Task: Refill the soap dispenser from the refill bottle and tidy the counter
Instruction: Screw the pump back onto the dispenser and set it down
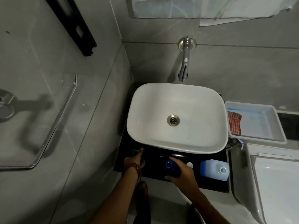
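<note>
We should steady the dark soap dispenser [169,166] before pouring. It stands on the black desk [210,185], near the refill bottle [214,169]. Our right hand [181,172] curls round it from above; our left hand [135,159] reaches forward, fingers loose, holding nothing visible.

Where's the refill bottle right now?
In the head view, the refill bottle sits on the black counter at the right front corner, just right of the right hand and below the white basin.
</note>
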